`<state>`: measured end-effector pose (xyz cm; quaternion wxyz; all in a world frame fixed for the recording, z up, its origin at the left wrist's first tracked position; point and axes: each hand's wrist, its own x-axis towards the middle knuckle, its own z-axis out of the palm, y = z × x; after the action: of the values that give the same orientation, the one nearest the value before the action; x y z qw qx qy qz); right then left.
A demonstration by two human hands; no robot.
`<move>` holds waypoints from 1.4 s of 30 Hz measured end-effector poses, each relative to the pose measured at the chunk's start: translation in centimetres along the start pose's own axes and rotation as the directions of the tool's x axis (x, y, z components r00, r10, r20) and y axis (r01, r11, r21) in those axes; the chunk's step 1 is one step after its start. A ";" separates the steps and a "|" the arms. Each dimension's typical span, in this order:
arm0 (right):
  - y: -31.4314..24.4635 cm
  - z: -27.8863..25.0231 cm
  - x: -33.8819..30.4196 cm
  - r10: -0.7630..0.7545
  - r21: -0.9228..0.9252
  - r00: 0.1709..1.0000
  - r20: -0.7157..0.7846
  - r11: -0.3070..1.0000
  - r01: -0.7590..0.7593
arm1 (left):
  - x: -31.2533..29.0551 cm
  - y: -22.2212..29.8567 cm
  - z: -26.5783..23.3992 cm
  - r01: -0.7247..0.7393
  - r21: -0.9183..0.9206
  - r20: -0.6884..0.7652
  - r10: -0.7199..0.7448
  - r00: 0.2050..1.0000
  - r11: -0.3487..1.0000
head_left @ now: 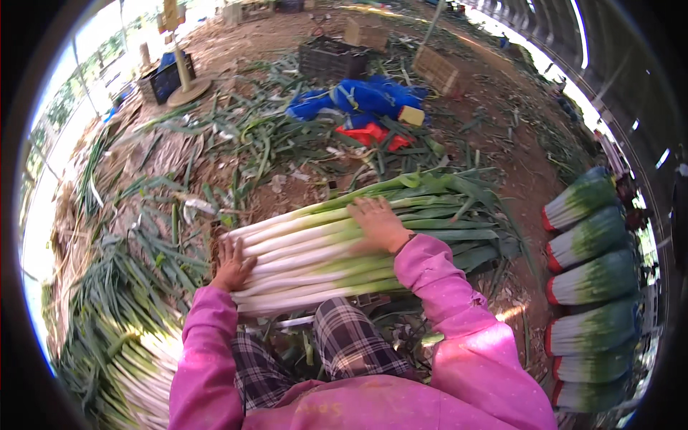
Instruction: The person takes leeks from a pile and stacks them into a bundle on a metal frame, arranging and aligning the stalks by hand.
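Note:
In front of my knees lies a row of long leeks [301, 251], side by side, white ends to the left and green leaves to the right. My left hand [233, 265] rests at the white root ends, fingers apart and pointing away from me. Across the green stalks near the middle of the row, my right hand [378, 223] lies with its fingers spread; it is slightly blurred. Neither hand is wrapped round a leek. What the leeks rest on is mostly hidden beneath them.
A heap of loose leeks [136, 358] lies at my left. Packed leek bundles [591, 279] with red-bound ends line the right. Farther off are blue netting [358, 99], a red bag [373, 135], a black crate [330, 59] and a wooden-coloured crate [436, 70]. Leaf scraps litter the ground.

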<state>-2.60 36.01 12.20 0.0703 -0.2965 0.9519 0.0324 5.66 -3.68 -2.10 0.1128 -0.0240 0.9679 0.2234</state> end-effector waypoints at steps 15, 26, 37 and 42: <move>23.2 -5.3 -18.5 0.772 -0.365 0.619 -0.148 0.539 -0.759 | -0.2 0.5 -1.0 0.028 0.027 -0.002 -0.028 1.000 0.999; 27.4 -4.6 -22.4 0.688 0.274 0.641 -0.342 0.725 -0.632 | 0.1 -0.5 -0.6 0.035 0.011 -0.005 -0.034 0.999 0.999; 27.5 -1.3 -18.9 0.812 0.746 0.580 -0.071 0.430 -0.510 | -0.2 -1.4 -0.5 0.030 0.016 -0.036 -0.030 0.999 0.999; 33.8 -0.1 -30.1 0.930 0.693 -0.007 -0.366 0.267 -0.670 | 1.5 -0.5 0.4 -0.011 0.000 -0.014 0.011 1.000 1.000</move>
<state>2.62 80.66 17.54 -0.3076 0.3502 0.8594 -0.2101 4.36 -4.00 -3.00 0.1047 -0.0202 0.9688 0.2238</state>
